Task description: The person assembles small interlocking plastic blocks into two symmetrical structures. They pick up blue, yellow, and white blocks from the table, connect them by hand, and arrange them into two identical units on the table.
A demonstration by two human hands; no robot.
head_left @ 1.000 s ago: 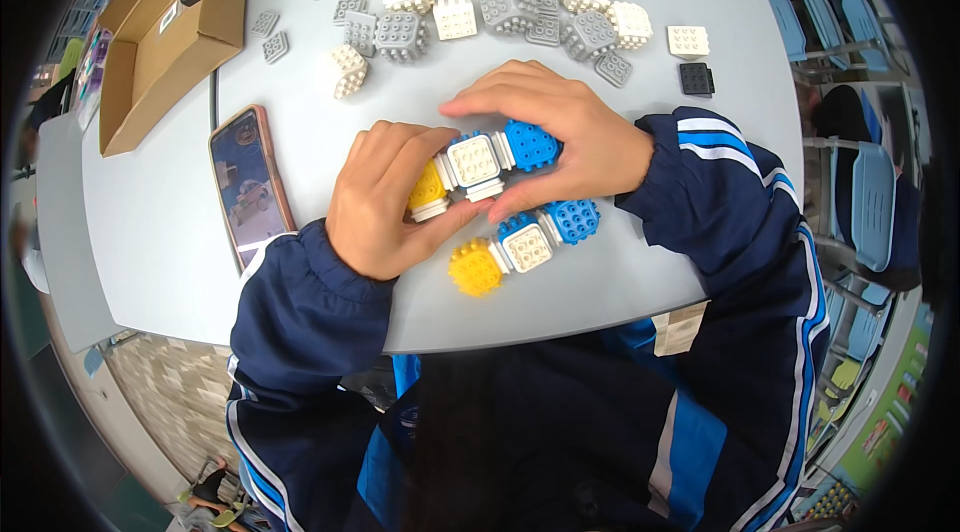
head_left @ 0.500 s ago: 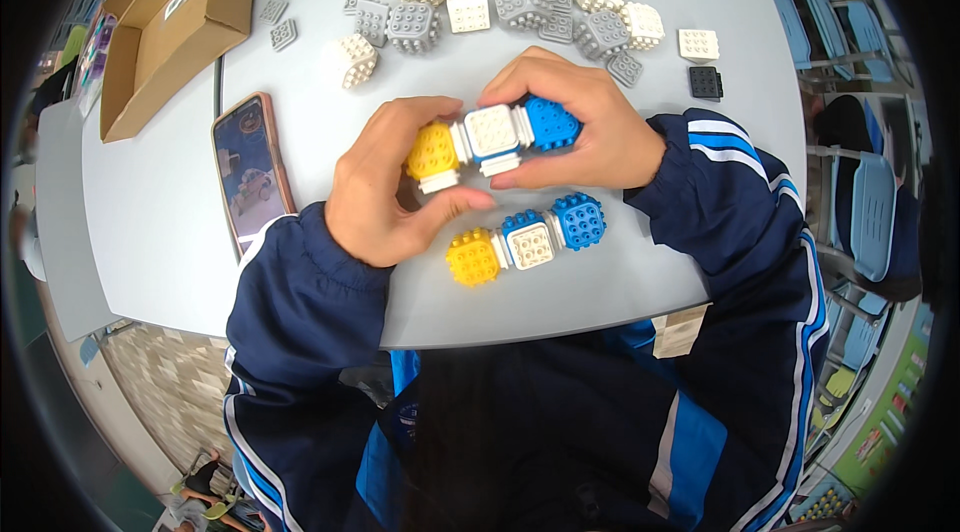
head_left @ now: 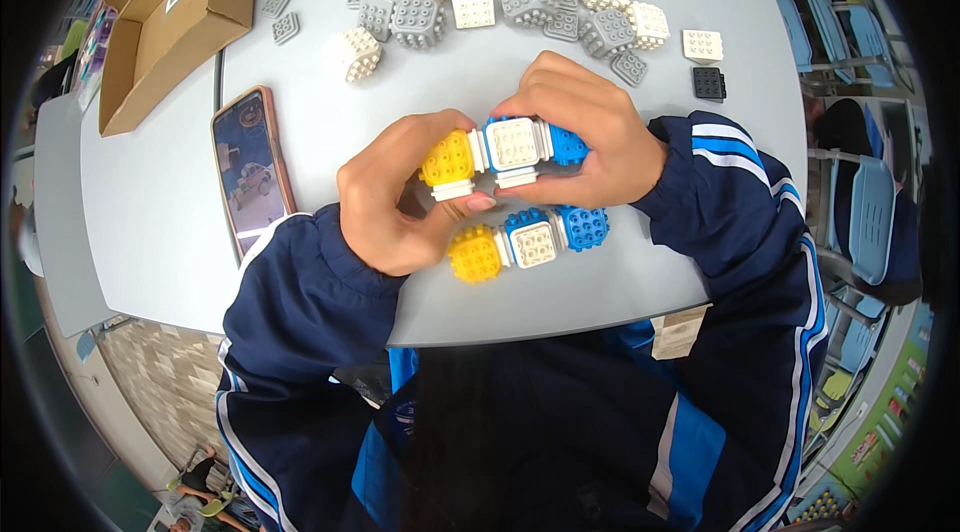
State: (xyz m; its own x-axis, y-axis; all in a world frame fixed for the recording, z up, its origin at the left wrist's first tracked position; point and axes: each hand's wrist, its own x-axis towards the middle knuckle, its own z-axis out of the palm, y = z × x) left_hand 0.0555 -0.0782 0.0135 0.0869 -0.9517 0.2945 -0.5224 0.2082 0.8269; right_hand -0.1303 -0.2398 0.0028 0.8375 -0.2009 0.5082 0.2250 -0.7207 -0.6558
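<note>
Between my hands is a row of joined building blocks (head_left: 513,144), yellow at the left, white-faced in the middle and blue at the right. My left hand (head_left: 395,197) grips the yellow end, thumb below. My right hand (head_left: 595,137) is closed round the blue end, with fingers above and thumb beneath. White connector pieces stick out under the yellow and middle blocks. Just nearer to me, a similar block row (head_left: 533,243) lies on the table in the same yellow, white and blue order, touched by neither hand.
Loose grey blocks (head_left: 418,22) and white blocks (head_left: 473,7) are scattered across the far side. A black block (head_left: 709,83) lies at the right. A phone (head_left: 252,172) showing a picture lies left of my hands, with an open cardboard box (head_left: 180,52) behind it.
Both hands have brought the held block row slightly nearer and to the right. My right hand covers more of its blue end. The row on the table stays put.
</note>
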